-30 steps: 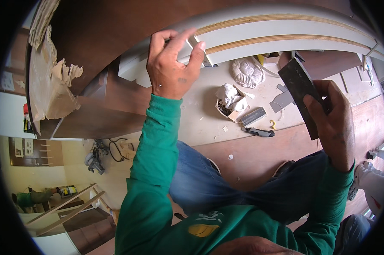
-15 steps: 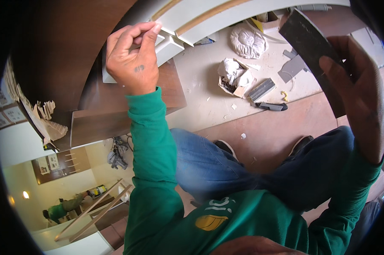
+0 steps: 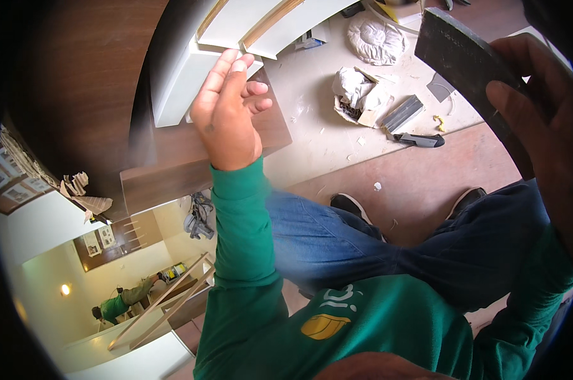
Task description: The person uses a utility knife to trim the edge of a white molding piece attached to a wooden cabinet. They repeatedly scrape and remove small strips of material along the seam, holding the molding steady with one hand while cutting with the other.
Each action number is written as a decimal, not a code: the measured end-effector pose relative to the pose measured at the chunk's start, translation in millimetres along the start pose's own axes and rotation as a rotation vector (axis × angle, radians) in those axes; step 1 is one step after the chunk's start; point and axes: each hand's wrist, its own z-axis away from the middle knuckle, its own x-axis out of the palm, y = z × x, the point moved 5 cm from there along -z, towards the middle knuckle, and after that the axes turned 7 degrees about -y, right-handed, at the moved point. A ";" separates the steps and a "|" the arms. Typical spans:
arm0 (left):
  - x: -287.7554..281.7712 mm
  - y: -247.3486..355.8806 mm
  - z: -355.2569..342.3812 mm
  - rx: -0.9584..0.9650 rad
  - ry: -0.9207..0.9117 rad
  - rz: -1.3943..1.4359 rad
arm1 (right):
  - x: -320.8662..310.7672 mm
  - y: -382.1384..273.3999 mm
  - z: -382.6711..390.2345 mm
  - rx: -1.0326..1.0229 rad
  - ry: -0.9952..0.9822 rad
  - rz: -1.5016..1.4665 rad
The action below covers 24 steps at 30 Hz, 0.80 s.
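Note:
My left hand [image 3: 231,117] is raised at the white cabinet-like piece [image 3: 175,92], its index finger and thumb stretched out beside its lower edge. The other fingers bend loosely, and I see nothing held in them. Whether the fingertips press on the edge or sit just short of it, I cannot tell. On the right, a flat dark grey strip [image 3: 457,60] stands tilted in my right hand [image 3: 543,107]. The thumb lies across its near face and the fingers go behind it. Tan wooden edging [image 3: 270,25] runs along the white piece just above my left hand.
On the floor lie a torn carton with crumpled white wrapping [image 3: 361,95], a grey block [image 3: 402,113], a utility knife [image 3: 419,140] and a white bundle [image 3: 376,41]. A brown wooden panel [image 3: 191,171] sits below my left hand. Another person [image 3: 115,307] bends down far left.
My left hand has turned and its closed fingertips have loosened and straightened near the white edge. The right hand keeps its hold on the dark strip. The whole view has shifted slightly.

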 end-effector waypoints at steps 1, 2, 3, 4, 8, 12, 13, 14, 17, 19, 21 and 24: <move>-1.3 -0.8 -2.7 -0.023 -0.018 0.059 | -0.1 -0.3 -0.4 0.000 -0.008 0.006; -2.6 -1.3 -4.8 -0.029 -0.030 0.101 | 0.0 -0.7 0.3 0.000 -0.013 0.019; -3.7 -2.5 -7.5 -0.035 -0.042 0.144 | 0.3 -1.0 0.7 -0.003 -0.019 0.030; -3.9 -4.4 -9.7 -0.041 -0.055 0.187 | 2.7 -3.3 3.1 -0.005 -0.029 0.044; -2.8 -7.1 -11.7 -0.032 -0.155 0.154 | 2.4 -10.0 7.4 -0.011 -0.040 0.095; 1.8 -19.0 -4.4 0.194 -0.073 -0.451 | 10.5 -23.4 14.9 -0.019 -0.067 0.163; -1.7 -19.2 -1.8 0.296 -0.049 -0.653 | 11.9 -24.5 11.9 -0.034 -0.083 0.173; 4.5 -19.0 -3.3 0.410 -0.053 -0.833 | 8.8 -27.5 16.4 -0.019 -0.076 0.200; 0.4 -4.7 -14.6 0.641 0.004 -1.182 | 2.5 -34.7 24.0 0.007 -0.072 0.269; -3.0 1.2 -13.5 0.611 0.015 -1.268 | 3.2 -38.9 25.1 0.032 -0.088 0.291; -3.4 4.2 -6.2 0.384 -0.082 -1.050 | 6.3 -41.7 21.4 0.116 -0.132 0.307; -8.4 -3.8 10.8 0.174 -0.179 -0.875 | 1.7 -7.7 19.5 0.146 -0.192 0.300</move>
